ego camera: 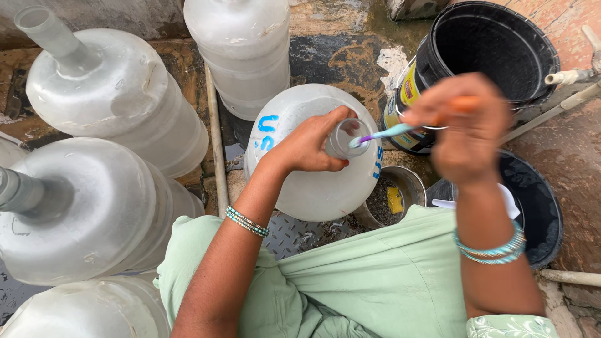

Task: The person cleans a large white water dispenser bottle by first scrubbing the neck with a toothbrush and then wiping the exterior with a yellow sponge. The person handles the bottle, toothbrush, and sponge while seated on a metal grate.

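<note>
Closely ringed by other jugs [113,94], left hand [307,145] fingers clamp the jug's neck [341,139], right hand [466,128] fingers grip a toothbrush [385,133].

Translucent white jug [313,181] with blue lettering, purple-and-teal toothbrush [388,133], black bucket [494,56], pale green garment [375,281]

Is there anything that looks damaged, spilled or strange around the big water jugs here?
Yes. The jug at the upper left has a dented shoulder, its plastic pushed inward. The ground between the jugs is wet and stained. The left hand grips the middle jug's neck while the right hand pokes a toothbrush into it.
</note>
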